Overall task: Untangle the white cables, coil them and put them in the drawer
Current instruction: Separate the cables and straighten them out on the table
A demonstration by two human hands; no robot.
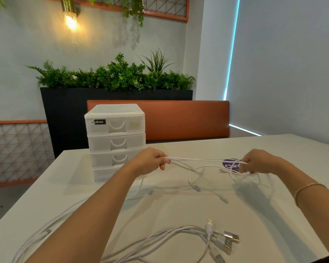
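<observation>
Several white cables (196, 160) stretch taut above the table between my two hands. My left hand (150, 160) grips one end of the strands with curled fingers. My right hand (254, 161) pinches the other end, and loose loops (249, 177) hang from it down to the table. A second bundle of white cables (171, 236) with USB plugs (230, 238) lies near the front edge, trailing left under my left forearm. A white drawer unit (116, 143) with several drawers, all pushed in, stands behind my left hand.
The white table (179, 204) has a purple round sticker (231, 165) beside my right hand. An orange bench back (186, 118) and a dark planter with greenery (114, 76) stand beyond the far edge. A wall lies to the right.
</observation>
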